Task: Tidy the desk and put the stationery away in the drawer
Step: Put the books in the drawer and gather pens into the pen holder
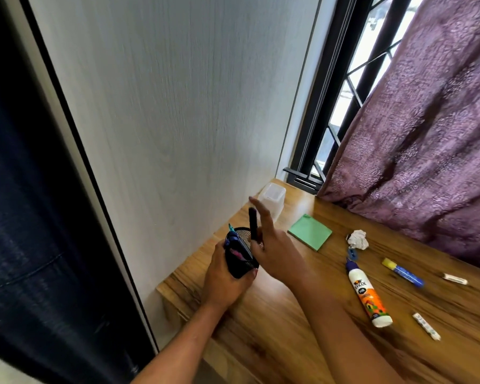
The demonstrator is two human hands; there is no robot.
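My left hand (222, 281) grips a black mesh pen holder (240, 254) tilted over the left end of the wooden desk (275, 314). Pens and a teal-tipped item stick out of it. My right hand (272, 248) is right beside the holder's mouth and pinches a black marker (252, 223) upright, index finger stretched out. Loose on the desk to the right lie a green sticky-note pad (310, 231), a white glue bottle (367, 295), a blue glue stick with a yellow cap (403, 273), a small blue clip (352, 253) and two small white pieces (426, 326) (455, 279).
A crumpled paper ball (358, 239) lies near the pad. A clear plastic tub (272, 199) stands in the far corner by the wall. A purple curtain (413, 148) hangs over the desk's far edge beside a barred window. No drawer is in view.
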